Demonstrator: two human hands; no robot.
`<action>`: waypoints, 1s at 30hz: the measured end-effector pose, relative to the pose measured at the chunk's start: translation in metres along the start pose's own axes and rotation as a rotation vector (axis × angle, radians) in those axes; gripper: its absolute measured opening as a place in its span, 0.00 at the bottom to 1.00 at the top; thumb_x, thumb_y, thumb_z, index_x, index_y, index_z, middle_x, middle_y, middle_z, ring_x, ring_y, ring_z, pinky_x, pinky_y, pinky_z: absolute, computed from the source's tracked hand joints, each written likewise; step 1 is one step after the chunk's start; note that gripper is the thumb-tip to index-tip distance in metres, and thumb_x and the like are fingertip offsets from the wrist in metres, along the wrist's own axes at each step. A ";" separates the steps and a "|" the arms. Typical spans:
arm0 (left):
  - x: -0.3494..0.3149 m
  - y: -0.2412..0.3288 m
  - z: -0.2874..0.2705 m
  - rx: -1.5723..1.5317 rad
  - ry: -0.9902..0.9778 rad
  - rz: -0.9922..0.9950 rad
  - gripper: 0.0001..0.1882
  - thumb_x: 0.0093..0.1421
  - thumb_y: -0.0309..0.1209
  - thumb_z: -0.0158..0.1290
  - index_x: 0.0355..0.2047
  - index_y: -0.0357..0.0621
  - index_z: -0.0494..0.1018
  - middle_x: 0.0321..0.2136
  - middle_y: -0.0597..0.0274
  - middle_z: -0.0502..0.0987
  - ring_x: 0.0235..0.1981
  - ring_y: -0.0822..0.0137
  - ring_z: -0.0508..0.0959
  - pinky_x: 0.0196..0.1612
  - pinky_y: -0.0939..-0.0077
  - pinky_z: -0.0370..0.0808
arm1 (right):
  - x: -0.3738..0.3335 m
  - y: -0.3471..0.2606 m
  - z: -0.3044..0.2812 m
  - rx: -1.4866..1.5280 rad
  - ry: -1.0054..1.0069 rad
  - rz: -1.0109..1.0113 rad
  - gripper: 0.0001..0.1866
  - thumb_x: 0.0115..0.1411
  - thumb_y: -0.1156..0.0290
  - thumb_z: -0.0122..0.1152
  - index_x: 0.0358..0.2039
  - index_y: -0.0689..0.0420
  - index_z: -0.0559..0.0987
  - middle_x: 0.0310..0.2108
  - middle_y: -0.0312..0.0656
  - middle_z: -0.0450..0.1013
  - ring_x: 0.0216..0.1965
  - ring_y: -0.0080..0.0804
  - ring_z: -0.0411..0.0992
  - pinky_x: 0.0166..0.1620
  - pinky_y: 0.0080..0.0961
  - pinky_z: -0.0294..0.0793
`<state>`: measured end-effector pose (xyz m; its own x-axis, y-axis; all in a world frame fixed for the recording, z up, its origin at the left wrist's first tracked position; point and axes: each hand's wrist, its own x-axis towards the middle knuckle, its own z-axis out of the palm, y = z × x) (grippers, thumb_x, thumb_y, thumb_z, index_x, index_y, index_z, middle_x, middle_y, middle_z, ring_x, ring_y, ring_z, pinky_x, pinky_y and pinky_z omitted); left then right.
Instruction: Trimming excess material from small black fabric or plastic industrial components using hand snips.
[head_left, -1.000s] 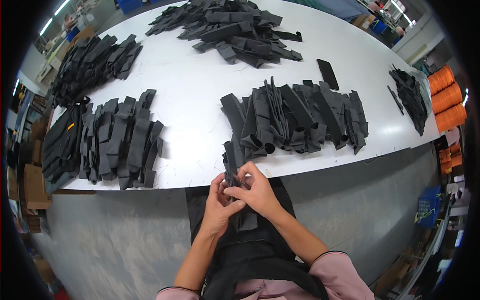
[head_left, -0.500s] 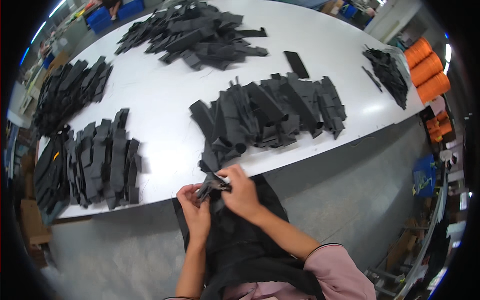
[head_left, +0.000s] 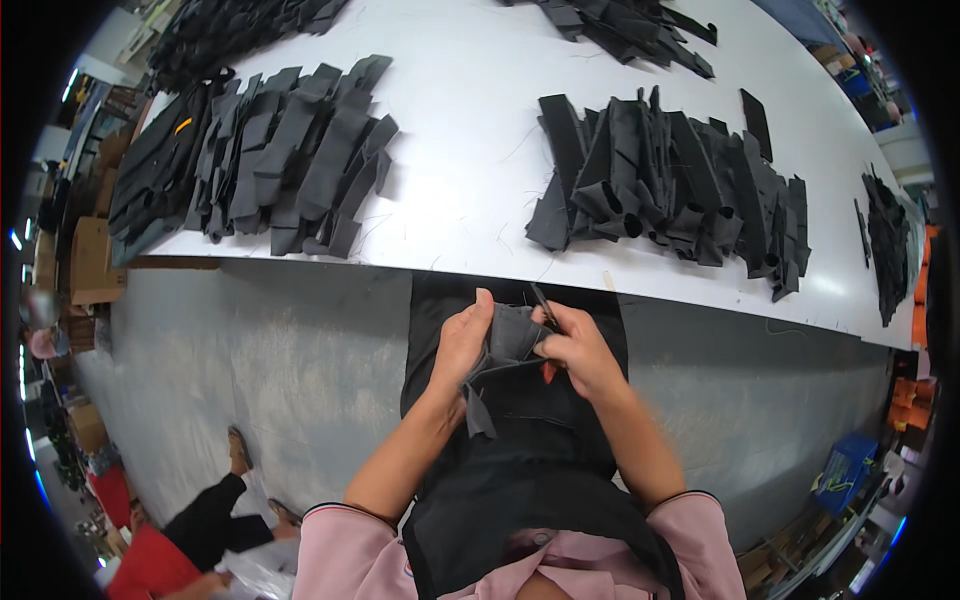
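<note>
In front of my apron, below the table edge, a folded dark grey fabric piece (head_left: 513,335) is held up, one end hanging toward my lap. My left hand (head_left: 463,345) grips its left side, thumb pointing up. My right hand (head_left: 582,352) is closed round small thread snips (head_left: 543,303); a dark tip sticks out above the fingers and a red part shows below. Its fingers also touch the fabric's right edge. How far the blades are apart cannot be made out. Beyond lies a pile of dark grey fabric strips (head_left: 665,185) on the white table (head_left: 460,150).
More fabric strips (head_left: 300,150) lie at the left beside dark pieces with an orange mark (head_left: 160,175). Other piles sit at the far side and right edge. A person in red (head_left: 155,560) is at lower left. A blue crate (head_left: 845,470) stands at right.
The view has shifted left, so the table appears higher and farther right. The fabric has come away from the near pile to my lap, and my hands have moved apart around it.
</note>
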<state>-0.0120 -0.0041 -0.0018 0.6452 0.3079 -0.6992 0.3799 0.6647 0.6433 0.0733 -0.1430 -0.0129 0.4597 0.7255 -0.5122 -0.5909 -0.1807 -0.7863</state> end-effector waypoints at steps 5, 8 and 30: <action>0.005 -0.009 -0.017 0.245 -0.002 0.236 0.27 0.67 0.49 0.39 0.27 0.37 0.73 0.20 0.71 0.70 0.23 0.80 0.66 0.27 0.84 0.64 | -0.030 -0.005 0.028 -0.662 0.474 -0.579 0.18 0.51 0.77 0.62 0.44 0.59 0.72 0.29 0.38 0.67 0.24 0.23 0.67 0.26 0.19 0.68; 0.002 -0.007 -0.016 0.249 0.013 0.282 0.27 0.68 0.48 0.39 0.26 0.36 0.73 0.20 0.72 0.69 0.23 0.81 0.65 0.27 0.84 0.64 | -0.032 -0.017 0.027 -0.871 0.458 -0.705 0.17 0.50 0.77 0.62 0.42 0.58 0.73 0.29 0.40 0.67 0.23 0.28 0.68 0.25 0.21 0.68; -0.004 -0.007 -0.034 0.446 -0.031 0.576 0.22 0.68 0.42 0.39 0.28 0.37 0.71 0.18 0.70 0.66 0.22 0.79 0.63 0.25 0.82 0.61 | -0.036 -0.024 0.025 -0.636 0.222 -0.449 0.09 0.50 0.82 0.59 0.34 0.62 0.75 0.28 0.38 0.67 0.28 0.25 0.68 0.31 0.18 0.67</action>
<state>-0.0400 0.0126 -0.0139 0.8399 0.5017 -0.2069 0.2047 0.0603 0.9770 0.0539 -0.1482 0.0335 0.7239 0.6819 -0.1046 0.1414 -0.2950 -0.9450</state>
